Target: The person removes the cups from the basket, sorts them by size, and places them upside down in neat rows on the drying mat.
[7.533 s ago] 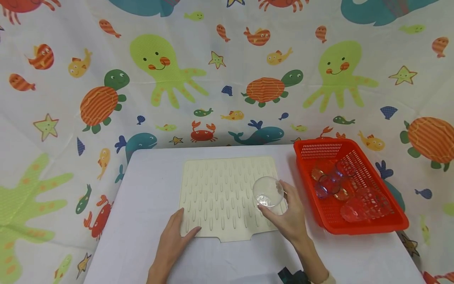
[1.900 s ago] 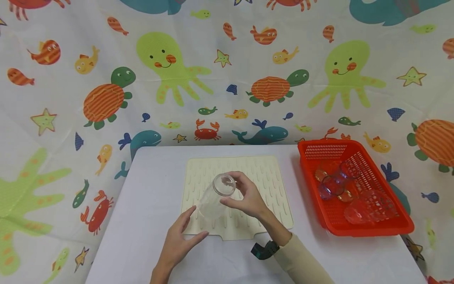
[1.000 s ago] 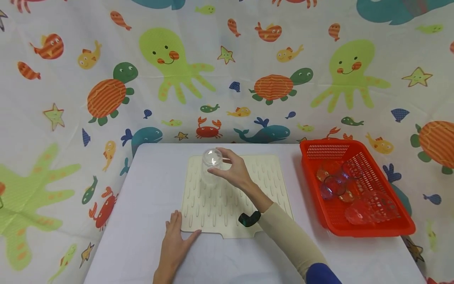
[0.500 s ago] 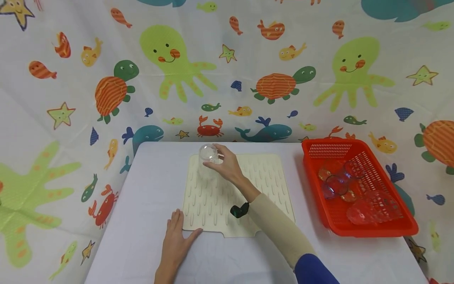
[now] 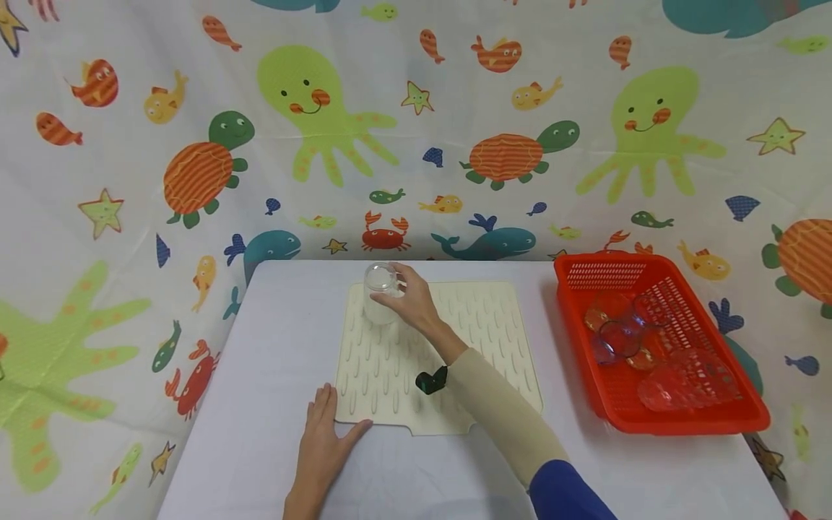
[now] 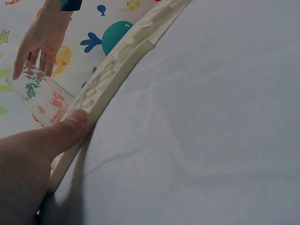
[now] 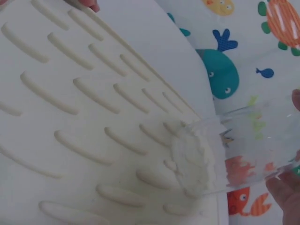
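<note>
No lettering, label, brand, number or sign can be read

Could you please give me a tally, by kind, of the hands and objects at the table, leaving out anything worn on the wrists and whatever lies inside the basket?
Hands: 2 (left hand, right hand)
Glass: 1, held in the right hand
Mat: 1
Basket: 1
Total: 5

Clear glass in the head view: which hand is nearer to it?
The right hand: it holds the glass at the far left part of the cream mat. The left hand rests at the mat's near left corner, apart from the glass.
</note>
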Tool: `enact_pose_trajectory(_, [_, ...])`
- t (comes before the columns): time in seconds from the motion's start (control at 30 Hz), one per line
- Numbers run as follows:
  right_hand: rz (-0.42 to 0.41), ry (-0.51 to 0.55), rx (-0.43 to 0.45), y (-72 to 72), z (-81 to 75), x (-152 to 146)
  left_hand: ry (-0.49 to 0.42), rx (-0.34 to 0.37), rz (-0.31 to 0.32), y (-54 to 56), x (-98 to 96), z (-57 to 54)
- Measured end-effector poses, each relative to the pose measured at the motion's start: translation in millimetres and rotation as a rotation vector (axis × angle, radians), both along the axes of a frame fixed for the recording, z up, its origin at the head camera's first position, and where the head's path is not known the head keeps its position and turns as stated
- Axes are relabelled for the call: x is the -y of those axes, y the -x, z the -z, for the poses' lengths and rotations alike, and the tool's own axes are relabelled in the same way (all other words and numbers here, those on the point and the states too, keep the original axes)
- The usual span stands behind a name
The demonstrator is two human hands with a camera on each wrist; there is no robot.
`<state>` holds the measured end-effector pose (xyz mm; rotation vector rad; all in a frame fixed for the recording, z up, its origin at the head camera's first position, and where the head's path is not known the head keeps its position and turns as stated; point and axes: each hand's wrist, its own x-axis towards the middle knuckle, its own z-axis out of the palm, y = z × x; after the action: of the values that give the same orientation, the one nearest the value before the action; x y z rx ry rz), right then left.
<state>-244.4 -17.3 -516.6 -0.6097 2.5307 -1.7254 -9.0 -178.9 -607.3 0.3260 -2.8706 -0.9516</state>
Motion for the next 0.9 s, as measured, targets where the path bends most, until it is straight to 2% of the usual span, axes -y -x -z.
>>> enact_pose_trajectory(0.27, [0.014,-0.027,0.033,-0.2,0.8,5.8,-0.032,0.048,0.006,0.2,0.1,-1.4])
enact_pose_trajectory(0.53, [0.009,-0.075,0.041,0.6,0.8,6.5,-0.028,0.023,0.003,-1.5,0.7,1.3])
enact_pose_trajectory(0.9, [0.022,-0.089,0.033,1.5,-1.0,10.5,-0.044,0.042,0.0,-1.0,0.6,-0.3])
